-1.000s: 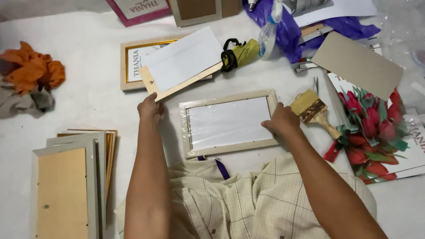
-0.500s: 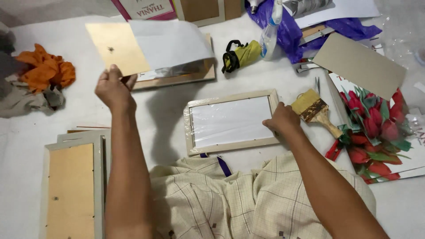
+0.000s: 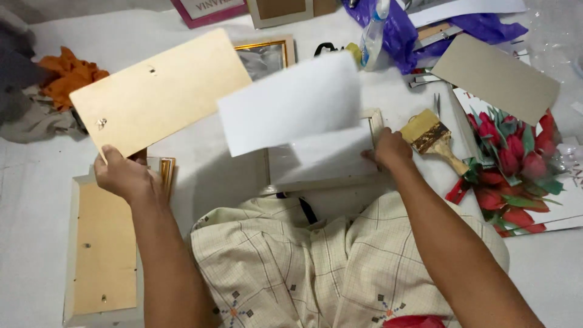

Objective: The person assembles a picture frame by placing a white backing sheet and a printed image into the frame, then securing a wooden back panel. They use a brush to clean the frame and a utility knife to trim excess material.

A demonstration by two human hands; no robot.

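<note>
Pink-framed white sign (image 3: 209, 9) at the top edge.

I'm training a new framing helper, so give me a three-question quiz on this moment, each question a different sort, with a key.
1. True or false: the left hand holds the wooden backing board lifted off the table.
2. What is the right hand resting on? A) the paintbrush B) the pale picture frame C) the orange cloth
3. Fill in: a white ____ hangs in the air above the frame.

Key: 1 true. 2 B. 3 sheet of paper.
</note>
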